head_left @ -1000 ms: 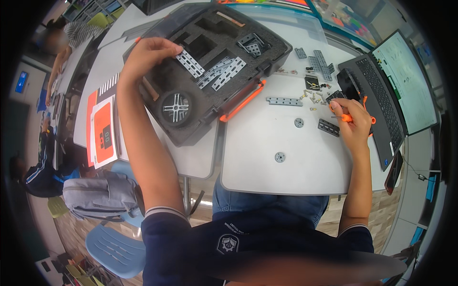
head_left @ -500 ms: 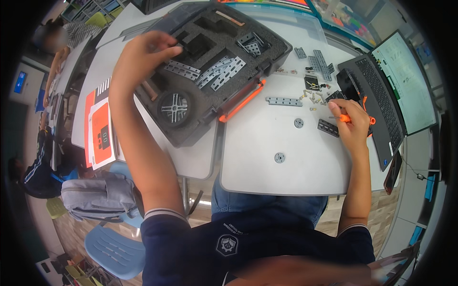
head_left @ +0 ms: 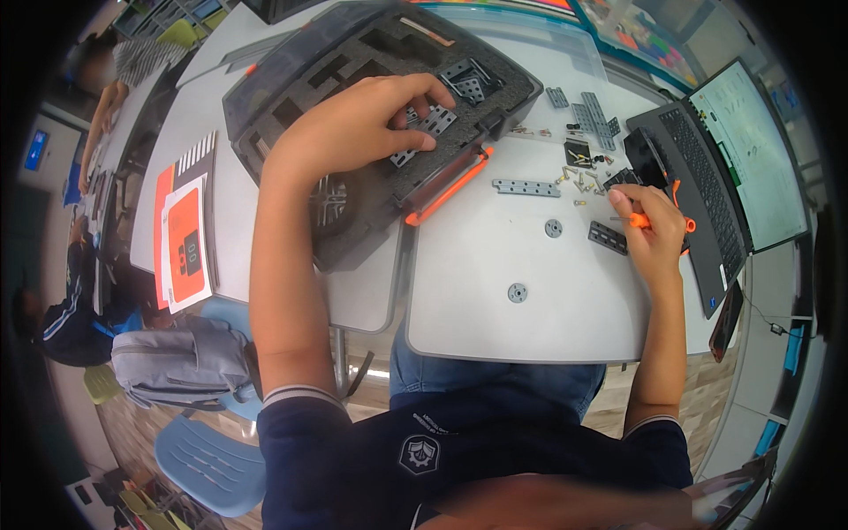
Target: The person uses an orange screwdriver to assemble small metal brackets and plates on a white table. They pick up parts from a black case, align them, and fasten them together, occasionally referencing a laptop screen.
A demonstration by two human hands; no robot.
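My left hand (head_left: pixel 353 124) reaches over the dark foam-lined case (head_left: pixel 521 97), thumb and forefinger apart around grey perforated metal plates (head_left: pixel 435 122); whether it touches them is hard to tell. Below its wrist, a black wheel (head_left: pixel 330 205) is partly covered by my forearm. My right hand (head_left: pixel 655 234) grips an orange-handled screwdriver (head_left: pixel 639 220) above the table's right side. Beside that hand lies a dark slotted beam (head_left: pixel 608 236). Small screws (head_left: pixel 585 183), a grey perforated beam (head_left: pixel 526 188) and two grey discs, one upper (head_left: pixel 553 229) and one lower (head_left: pixel 518 292), rest on the white table.
An open laptop (head_left: pixel 707 177) stands at the right, with a dark phone-like object (head_left: pixel 647 157) against it. More grey plates (head_left: pixel 594 117) lie toward the back. Orange-and-white booklets (head_left: pixel 188 243) sit at the left, above a grey backpack (head_left: pixel 181 362) and blue chair (head_left: pixel 212 464).
My left hand has moved right and nearer across the case, from the foam's left cutouts to the metal plates. My right hand keeps the screwdriver in almost the same place.
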